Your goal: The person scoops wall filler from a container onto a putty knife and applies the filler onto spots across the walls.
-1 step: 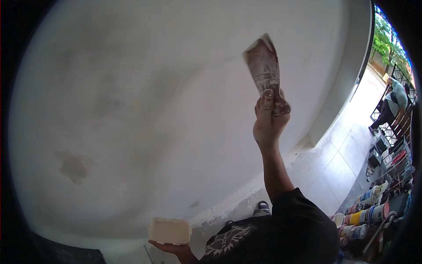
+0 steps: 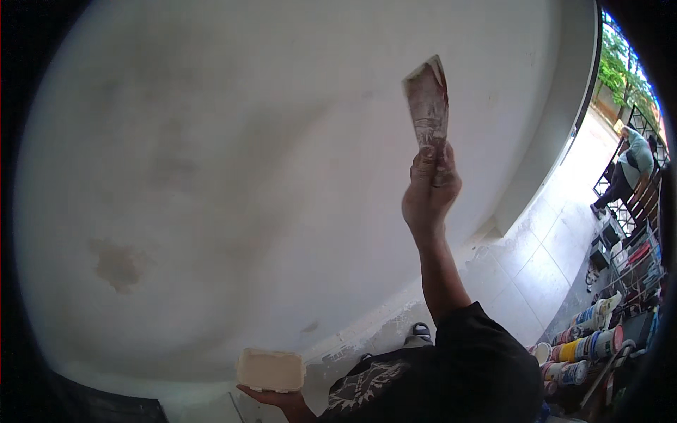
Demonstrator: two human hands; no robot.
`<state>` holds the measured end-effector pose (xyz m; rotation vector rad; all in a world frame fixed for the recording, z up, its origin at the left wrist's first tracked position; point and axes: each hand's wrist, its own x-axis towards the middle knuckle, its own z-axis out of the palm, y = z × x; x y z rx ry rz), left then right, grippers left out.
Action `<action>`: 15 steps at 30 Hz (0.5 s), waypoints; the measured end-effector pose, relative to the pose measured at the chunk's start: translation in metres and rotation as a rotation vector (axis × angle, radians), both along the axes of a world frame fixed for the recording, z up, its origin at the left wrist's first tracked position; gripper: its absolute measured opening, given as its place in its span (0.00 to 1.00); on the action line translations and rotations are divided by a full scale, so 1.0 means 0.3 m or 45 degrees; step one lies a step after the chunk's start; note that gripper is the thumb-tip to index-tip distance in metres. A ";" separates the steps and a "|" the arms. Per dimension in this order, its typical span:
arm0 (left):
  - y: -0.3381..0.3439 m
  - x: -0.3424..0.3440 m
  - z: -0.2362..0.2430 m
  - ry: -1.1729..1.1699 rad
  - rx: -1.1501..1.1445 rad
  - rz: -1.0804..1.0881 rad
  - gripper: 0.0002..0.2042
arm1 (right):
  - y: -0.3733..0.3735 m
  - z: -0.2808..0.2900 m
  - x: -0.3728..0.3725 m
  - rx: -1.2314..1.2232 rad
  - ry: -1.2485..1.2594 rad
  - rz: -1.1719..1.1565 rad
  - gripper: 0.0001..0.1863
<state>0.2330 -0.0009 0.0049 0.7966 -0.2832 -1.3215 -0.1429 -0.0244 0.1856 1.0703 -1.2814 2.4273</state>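
Observation:
My right hand point(image 2: 431, 183) is raised in front of the white wall point(image 2: 338, 190), its fingers wrapped round the handle of a putty knife point(image 2: 427, 102). The wide blade points upward and is smeared with whitish filler; the handle is mostly hidden in my grip. Whether the blade touches the wall I cannot tell. Low down, my left hand point(image 2: 271, 396) carries a shallow rectangular plastic tub point(image 2: 271, 371) from underneath. A smooth cream-coloured paste fills it. Beige residue marks a patch point(image 2: 117, 265) at the wall's lower left.
Paint cans point(image 2: 589, 344) and tools crowd the floor at the lower right. Beyond the wall's end, pale tiles point(image 2: 541, 271) lead to a doorway, where another person point(image 2: 635, 158) bends near a dark metal gate. A dark flat object point(image 2: 116, 402) lies at the lower left.
The putty knife has shifted slightly right, and my right wrist has turned a little. The tub in my left hand has barely moved.

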 end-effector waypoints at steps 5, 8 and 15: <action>-0.017 0.020 0.008 -0.047 -0.001 -0.041 0.35 | -0.116 -0.055 -0.040 0.245 0.815 -1.021 0.31; -0.044 0.034 -0.010 -0.057 0.009 -0.010 0.35 | -0.150 -0.070 -0.050 0.292 0.892 -1.075 0.37; -0.067 0.066 -0.014 -0.164 -0.060 0.005 0.34 | -0.158 -0.070 -0.095 0.511 1.006 -0.951 0.40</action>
